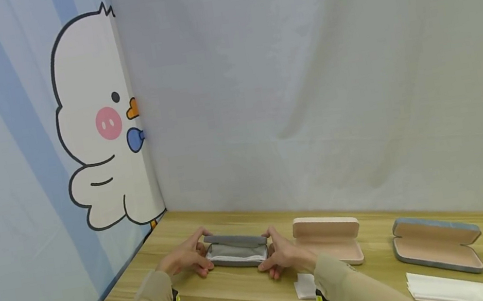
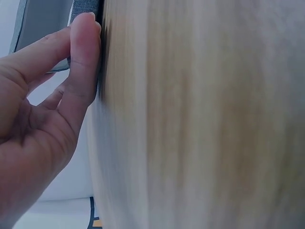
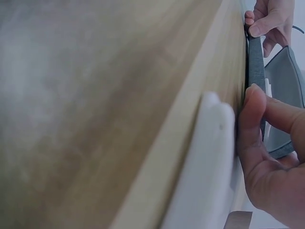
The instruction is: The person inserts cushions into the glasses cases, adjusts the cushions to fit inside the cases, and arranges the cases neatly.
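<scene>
A grey glasses case lies on the table with its lid raised, its grey inside facing me. Something thin and white runs along the inside of its front rim. My left hand grips the case's left end, thumb at the front lower edge and a finger up by the lid. At the other end my right hand holds it the same way, thumb on the front corner. In the left wrist view the thumb presses against the case's dark side.
Just right of my right hand stands a cream glasses case, lid up. Farther right is a blue-grey case, also with its lid up. A folded white cloth lies by my right wrist, and white folded cloths lie at the front right.
</scene>
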Available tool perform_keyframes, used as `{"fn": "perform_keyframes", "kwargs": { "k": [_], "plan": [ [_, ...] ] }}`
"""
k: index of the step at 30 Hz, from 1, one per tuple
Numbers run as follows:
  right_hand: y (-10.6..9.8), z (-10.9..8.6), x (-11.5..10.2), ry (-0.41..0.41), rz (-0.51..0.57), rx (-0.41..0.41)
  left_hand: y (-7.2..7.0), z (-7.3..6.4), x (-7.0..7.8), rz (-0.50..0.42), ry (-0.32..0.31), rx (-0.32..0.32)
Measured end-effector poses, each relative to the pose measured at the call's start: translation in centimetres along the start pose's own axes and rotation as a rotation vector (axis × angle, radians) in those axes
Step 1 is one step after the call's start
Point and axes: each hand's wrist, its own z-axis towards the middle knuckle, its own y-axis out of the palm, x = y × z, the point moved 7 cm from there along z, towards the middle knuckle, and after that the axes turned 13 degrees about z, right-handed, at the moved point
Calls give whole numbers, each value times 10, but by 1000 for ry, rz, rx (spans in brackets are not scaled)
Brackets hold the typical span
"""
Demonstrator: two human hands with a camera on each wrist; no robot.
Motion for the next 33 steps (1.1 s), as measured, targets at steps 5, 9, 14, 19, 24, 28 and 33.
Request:
{"fn": "perform_keyframes", "kwargs": {
  "k": [5, 9, 14, 19, 24, 28, 33],
  "plan": [
    [-1, -2, 1, 7, -7, 1, 0, 1, -1, 0, -1, 1],
    [-3, -3, 1, 9, -3, 0, 2, 2, 0, 5, 2, -1],
    [-3, -5, 0, 1, 1, 3, 1, 0, 2, 11, -8, 3],
    [-3, -6, -2, -17, -22, 18, 0, -1, 5, 28, -6, 20],
    [-2, -6, -4, -44, -68, 33, 2, -3, 9, 66, -13, 34],
    [1, -10, -8, -51, -147, 26, 5, -9, 15, 158, -28, 40],
    [-9, -22, -30, -80, -264, 50, 7, -15, 30, 349, -135, 78]
  ]
}}
